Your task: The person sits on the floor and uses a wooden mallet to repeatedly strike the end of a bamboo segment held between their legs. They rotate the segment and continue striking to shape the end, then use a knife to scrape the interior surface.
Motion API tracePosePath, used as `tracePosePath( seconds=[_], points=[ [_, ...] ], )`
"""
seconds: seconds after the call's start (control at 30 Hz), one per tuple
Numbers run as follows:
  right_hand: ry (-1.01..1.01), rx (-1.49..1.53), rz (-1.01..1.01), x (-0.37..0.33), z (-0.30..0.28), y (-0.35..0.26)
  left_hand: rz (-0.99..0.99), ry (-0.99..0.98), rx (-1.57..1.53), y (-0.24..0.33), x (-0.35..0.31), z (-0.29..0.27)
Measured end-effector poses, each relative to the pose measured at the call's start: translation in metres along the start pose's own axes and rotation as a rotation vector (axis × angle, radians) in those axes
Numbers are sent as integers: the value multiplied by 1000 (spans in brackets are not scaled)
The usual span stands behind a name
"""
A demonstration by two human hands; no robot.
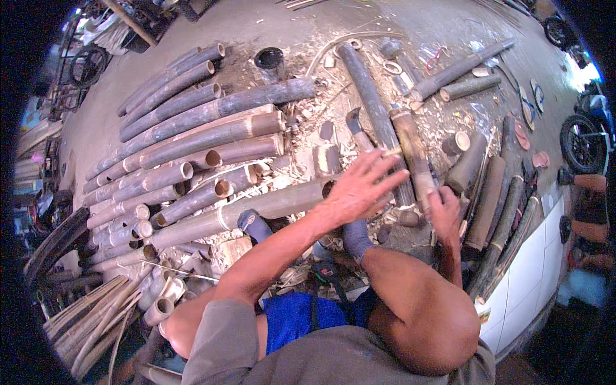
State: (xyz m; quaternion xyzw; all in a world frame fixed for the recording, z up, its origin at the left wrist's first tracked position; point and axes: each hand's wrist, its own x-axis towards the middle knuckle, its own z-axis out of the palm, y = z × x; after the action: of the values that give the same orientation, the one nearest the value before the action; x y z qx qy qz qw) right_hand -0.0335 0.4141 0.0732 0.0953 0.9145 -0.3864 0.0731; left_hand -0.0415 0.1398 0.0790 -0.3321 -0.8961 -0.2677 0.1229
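My left hand (364, 187) is stretched out, fingers spread, over a long dark bamboo pole (367, 90); a thin pale strip shows by its fingertips. To the right of that pole lies a shorter brown bamboo tube (410, 144), worn yellowish along its middle. My right hand (444, 215) is curled closed beside the tube's near end; what its fingers hold, if anything, is hidden. Just beyond my left hand rests a curved dark blade (353, 120) with a wooden handle (364, 142). A round brown wooden piece (408, 217) sits between my hands.
Many cut bamboo tubes (212, 102) lie in rows at left, over scattered wood chips (308, 135). A black container (269, 61) stands beyond them. More bamboo lengths (486, 202) lie at right beside white tiles (529, 253). Sandals (521, 135) and a motorcycle wheel (582, 144) are farther right.
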Motion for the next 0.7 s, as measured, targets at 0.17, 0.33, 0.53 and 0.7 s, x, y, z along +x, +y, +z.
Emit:
tracePosePath(
  seconds=[0.17, 0.33, 0.53, 0.7],
  points=[
    [-409, 588, -17, 0, 24, -64, 69, -196, 38, -36, 17, -14],
    [6, 87, -215, 35, 30, -29, -366, 484, -41, -170, 22, -68],
    [52, -292, -187, 42, 41, 71, -727, 1073, -460, -281, 57, -138],
    [55, -432, -195, 45, 46, 101, -736, 1190, -465, -340, 53, -113]
  ],
)
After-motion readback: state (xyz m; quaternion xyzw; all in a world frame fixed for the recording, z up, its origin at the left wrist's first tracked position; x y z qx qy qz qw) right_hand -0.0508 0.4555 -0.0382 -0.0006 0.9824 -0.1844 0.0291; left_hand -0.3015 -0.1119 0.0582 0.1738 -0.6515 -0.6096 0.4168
